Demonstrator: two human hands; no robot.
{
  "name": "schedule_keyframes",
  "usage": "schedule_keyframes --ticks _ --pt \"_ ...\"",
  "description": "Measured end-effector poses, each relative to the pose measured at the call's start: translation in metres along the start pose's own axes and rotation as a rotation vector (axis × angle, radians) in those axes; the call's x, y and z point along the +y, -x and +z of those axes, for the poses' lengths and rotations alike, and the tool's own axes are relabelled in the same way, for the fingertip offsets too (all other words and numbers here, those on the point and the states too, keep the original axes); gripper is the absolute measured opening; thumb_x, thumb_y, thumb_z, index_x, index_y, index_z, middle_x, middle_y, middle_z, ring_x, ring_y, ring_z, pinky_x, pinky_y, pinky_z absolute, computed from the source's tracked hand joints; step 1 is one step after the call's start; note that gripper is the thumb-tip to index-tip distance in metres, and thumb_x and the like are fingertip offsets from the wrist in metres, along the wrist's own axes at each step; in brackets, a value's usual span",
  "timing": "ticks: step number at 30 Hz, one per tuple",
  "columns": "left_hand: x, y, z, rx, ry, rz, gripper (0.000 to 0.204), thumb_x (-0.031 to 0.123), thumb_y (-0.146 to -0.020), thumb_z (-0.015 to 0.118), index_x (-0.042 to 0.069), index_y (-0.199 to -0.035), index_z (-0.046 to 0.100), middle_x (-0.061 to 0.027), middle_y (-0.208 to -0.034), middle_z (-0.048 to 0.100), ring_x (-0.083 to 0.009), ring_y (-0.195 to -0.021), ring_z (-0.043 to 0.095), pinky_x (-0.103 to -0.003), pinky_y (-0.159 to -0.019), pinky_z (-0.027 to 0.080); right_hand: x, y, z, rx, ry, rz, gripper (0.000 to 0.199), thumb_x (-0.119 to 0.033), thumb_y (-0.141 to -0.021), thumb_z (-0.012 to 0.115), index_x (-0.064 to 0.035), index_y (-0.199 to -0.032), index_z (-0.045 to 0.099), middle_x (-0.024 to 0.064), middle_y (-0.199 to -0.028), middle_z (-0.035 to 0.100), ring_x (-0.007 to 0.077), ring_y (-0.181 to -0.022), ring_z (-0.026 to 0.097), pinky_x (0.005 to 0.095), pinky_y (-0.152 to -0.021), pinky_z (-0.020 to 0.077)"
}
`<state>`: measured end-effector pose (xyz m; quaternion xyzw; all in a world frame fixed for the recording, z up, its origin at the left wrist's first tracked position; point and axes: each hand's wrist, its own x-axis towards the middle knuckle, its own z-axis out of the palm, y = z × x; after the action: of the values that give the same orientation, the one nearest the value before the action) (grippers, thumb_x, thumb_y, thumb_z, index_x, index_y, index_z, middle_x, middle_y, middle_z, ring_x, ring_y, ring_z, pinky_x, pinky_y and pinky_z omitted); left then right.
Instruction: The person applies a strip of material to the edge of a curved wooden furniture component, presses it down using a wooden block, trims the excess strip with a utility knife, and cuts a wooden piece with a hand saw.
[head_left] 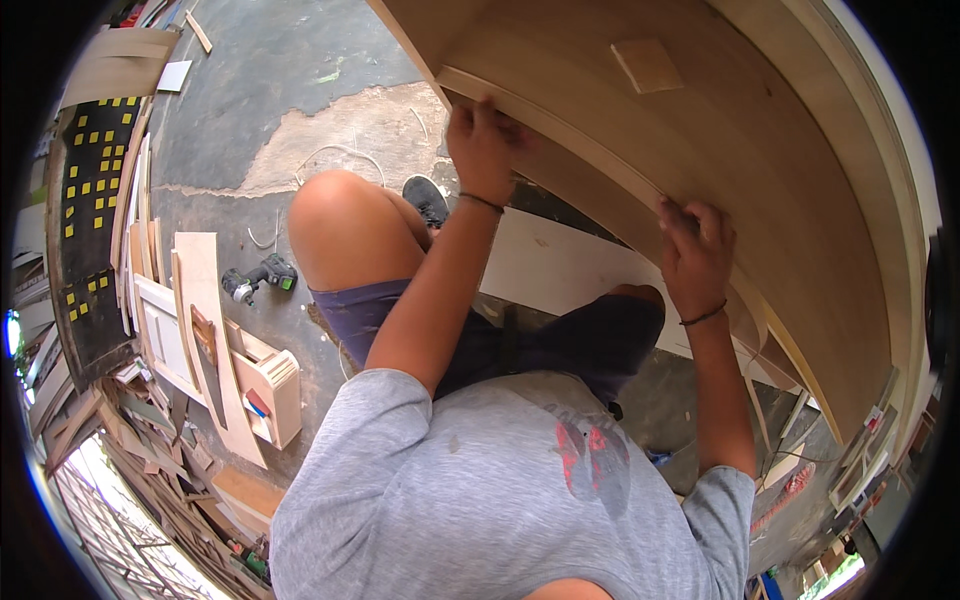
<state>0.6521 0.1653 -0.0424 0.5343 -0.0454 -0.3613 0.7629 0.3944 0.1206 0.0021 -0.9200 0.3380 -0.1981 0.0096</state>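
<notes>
A large curved plywood panel (760, 170) fills the upper right, with a thin wooden strip (560, 135) running along its lower edge. My left hand (482, 145) presses on the strip near its upper end, fingers curled over it. Further down the same edge, my right hand (694, 252) grips the strip, fingers wrapped around it. A small square wood patch (646, 64) sits on the panel's face above. I am crouching, with my left knee (345, 225) raised beside the panel.
A cordless drill (256, 278) lies on the concrete floor to the left. Wood offcuts and a small wooden box (270, 385) are piled at lower left. A white board (560, 265) lies on the floor under the panel. A dark perforated panel (90, 200) stands far left.
</notes>
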Motion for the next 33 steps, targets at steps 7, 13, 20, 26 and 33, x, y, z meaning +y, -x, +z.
schedule_keyframes --ticks 7,13,20,26,33 --pt "-0.003 -0.021 -0.007 0.047 0.049 0.135 0.019 0.022 -0.093 0.048 0.006 -0.081 0.048 -0.0004 -0.064 0.048 -0.0094 -0.056 0.051 -0.025 -0.05 0.049 0.002 -0.001 -0.003 -0.035 -0.058 -0.014 0.04 -0.005 -0.072 0.061 -0.0201 -0.108 0.065 0.0048 -0.096 0.052 0.0266 -0.091 0.051 0.0406 -0.077 0.0408" --pt "-0.008 -0.021 -0.002 0.136 0.075 0.203 0.017 0.022 -0.093 0.05 0.008 -0.084 0.049 0.0019 -0.065 0.047 -0.0066 -0.056 0.049 -0.024 -0.05 0.048 0.0 0.0 -0.002 -0.017 -0.097 -0.001 0.038 -0.003 -0.071 0.061 -0.0195 -0.105 0.066 0.0042 -0.094 0.053 0.0258 -0.089 0.052 0.04 -0.077 0.0412" --pt "-0.01 -0.028 -0.012 0.072 -0.033 0.219 0.016 0.017 -0.093 0.048 0.009 -0.08 0.049 0.0044 -0.064 0.047 -0.0043 -0.055 0.044 -0.021 -0.049 0.04 0.001 0.003 0.004 0.056 -0.044 0.004 0.036 -0.005 -0.068 0.063 -0.0213 -0.1 0.068 -0.0004 -0.09 0.054 0.0224 -0.085 0.052 0.0381 -0.073 0.0405" --pt "0.0 -0.024 -0.01 0.061 -0.003 0.162 0.017 0.02 -0.092 0.052 0.011 -0.079 0.046 0.0048 -0.06 0.04 -0.0045 -0.048 0.037 -0.022 -0.041 0.035 -0.003 0.002 0.003 0.068 0.051 0.01 0.031 -0.007 -0.072 0.063 -0.0216 -0.098 0.069 -0.0025 -0.09 0.054 0.0187 -0.086 0.052 0.0381 -0.076 0.0366" --pt "0.005 -0.02 -0.008 0.093 -0.008 0.092 0.023 0.022 -0.091 0.054 0.008 -0.077 0.045 0.0014 -0.06 0.042 -0.0075 -0.048 0.039 -0.024 -0.042 0.036 -0.007 0.005 0.005 0.095 0.085 0.046 0.031 -0.006 -0.071 0.064 -0.0225 -0.096 0.069 -0.0037 -0.088 0.054 0.0175 -0.089 0.05 0.0389 -0.076 0.0349"
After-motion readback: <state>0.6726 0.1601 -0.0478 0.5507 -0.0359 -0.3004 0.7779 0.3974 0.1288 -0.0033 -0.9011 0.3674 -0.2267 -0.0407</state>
